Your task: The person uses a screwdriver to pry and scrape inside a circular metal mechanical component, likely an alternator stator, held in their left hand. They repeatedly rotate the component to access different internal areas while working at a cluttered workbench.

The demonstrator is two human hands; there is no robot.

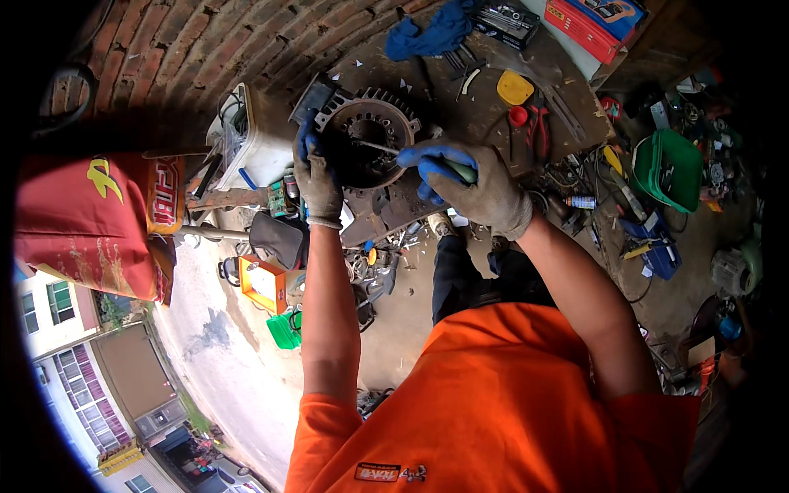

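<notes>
A finned metal motor housing [400, 123] lies on the workbench with its round opening facing up. My left hand [317, 177], in a grey and blue work glove, rests against the housing's left side, its fingers stretched along the rim. My gloved right hand [472, 182] is closed round the dark green handle of a screwdriver [380, 148]. The screwdriver's shaft reaches left into the housing's opening. Whether its tip touches anything inside cannot be made out. The lower inside of the housing is in dark shadow.
Pliers with red handles [538, 135], a yellow lid [514, 87] and a blue cloth [431, 31] lie on the workbench [460, 115]. At the left stands a white container [261, 135]. A green basket [667, 171] and scattered parts crowd the right. A brick wall rises behind.
</notes>
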